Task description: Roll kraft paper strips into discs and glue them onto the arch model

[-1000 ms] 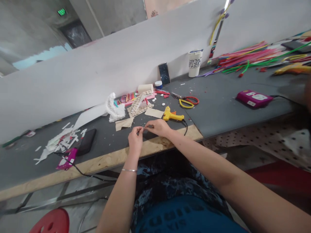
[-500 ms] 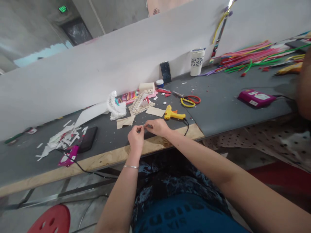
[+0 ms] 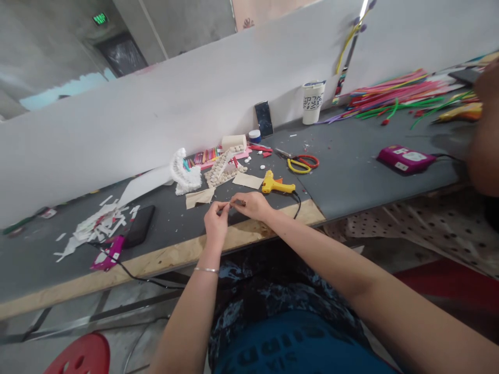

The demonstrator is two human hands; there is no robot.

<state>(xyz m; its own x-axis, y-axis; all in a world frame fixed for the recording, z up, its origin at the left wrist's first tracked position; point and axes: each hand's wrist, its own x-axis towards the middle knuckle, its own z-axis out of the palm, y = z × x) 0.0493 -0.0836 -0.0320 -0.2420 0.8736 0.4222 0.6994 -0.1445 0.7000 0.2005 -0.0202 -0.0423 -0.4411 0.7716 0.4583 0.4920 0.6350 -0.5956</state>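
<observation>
Near the table's front edge, my left hand point(image 3: 216, 219) is closed in a pinch, fingertips close to those of my right hand point(image 3: 250, 205). My right hand is pinched too, and whatever lies between the fingers is too small to make out. Just beyond them are a torn beige paper piece point(image 3: 200, 198) and a flatter beige piece point(image 3: 248, 180). A yellow glue gun point(image 3: 277, 184) lies on its side right of my right hand. Behind the papers stand a beige pebbly model point(image 3: 222, 171) and a white fluffy curved piece point(image 3: 185, 174).
Scissors point(image 3: 300, 164) with red and yellow handles lie behind the glue gun. White scraps point(image 3: 99, 223), a black phone point(image 3: 141, 226) and a purple box point(image 3: 108, 253) are at left. Another purple box point(image 3: 405, 158), a paper cup point(image 3: 313, 104) and pipe cleaners point(image 3: 393, 96) are at right, beside another person's arm point(image 3: 485, 140).
My hands stay together in nearly the same place, fingers shifting slightly. The view has moved a little, and the other person's arm at right has moved further into view.
</observation>
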